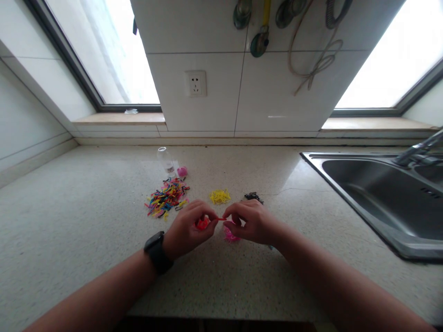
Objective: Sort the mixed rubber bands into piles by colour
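Plainly, a red band (221,219) is held stretched between the two hands just above the counter (86,193). The left hand (188,230) is pinched on its left end, thumb and forefinger closed, the other fingers curled in; a black watch (157,252) is worn at that wrist. The right hand (251,223) is pinched on the right end in the same way.

Under the left hand, at 6 o'clock from the band, a red pile (201,224) is partly hidden. A pink pile (229,234) is seen below the right fingers. At 12 o'clock from the hands a yellow pile (219,196) lies apart, and a black pile (253,197) is at 1 o'clock, just beyond the right knuckles. At 10 o'clock a mixed pile (166,198) is spread out, with a clear jar (166,161) tipped on its side and a pink lid (182,172) further back. The sink (380,203) lies well apart at 3 o'clock.

The band is judged very light, soft and elastic, and likely to snap away if one end is let go. It would best be taken by fingertips at its two ends, with light tension only; overstretching could break it. Being so small, it could easily be lost among the piles if dropped.
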`<state>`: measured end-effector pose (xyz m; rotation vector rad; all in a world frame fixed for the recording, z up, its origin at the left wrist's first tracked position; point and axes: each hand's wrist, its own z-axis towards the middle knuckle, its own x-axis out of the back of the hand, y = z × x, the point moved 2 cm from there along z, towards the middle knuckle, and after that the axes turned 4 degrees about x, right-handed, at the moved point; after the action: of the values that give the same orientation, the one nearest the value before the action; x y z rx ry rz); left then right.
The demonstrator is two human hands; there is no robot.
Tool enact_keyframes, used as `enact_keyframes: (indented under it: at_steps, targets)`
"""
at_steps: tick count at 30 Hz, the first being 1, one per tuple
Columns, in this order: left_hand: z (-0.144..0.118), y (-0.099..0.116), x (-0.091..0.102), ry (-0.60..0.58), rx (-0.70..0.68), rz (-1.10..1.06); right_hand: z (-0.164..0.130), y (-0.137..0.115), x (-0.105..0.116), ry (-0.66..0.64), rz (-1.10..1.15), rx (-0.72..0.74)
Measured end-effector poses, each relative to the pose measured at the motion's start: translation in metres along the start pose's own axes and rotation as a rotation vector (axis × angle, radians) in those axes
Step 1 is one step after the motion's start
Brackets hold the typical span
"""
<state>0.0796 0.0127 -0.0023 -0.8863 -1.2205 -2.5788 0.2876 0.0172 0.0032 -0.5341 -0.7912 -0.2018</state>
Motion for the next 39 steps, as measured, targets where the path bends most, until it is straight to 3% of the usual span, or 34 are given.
enact_keyframes:
  at_steps: [17, 28, 39]
  targets:
    - [-0.0010, -0.0005, 0.0004, -0.018, -0.063, 0.095, 0.0016, -0.0040, -0.0019, 0.020, 0.061, -0.014]
    - [-0.0030, -0.0035, -0.0008, -0.123, 0.012, 0.048, 0.0028, -0.0038, -0.0055, -0.013, 0.081, -0.001]
    - [-0.0041, -0.0087, 0.0000, -0.074, 0.059, 0.016, 0.0029, -0.0032, -0.0067, 0.055, 0.063, 0.021]
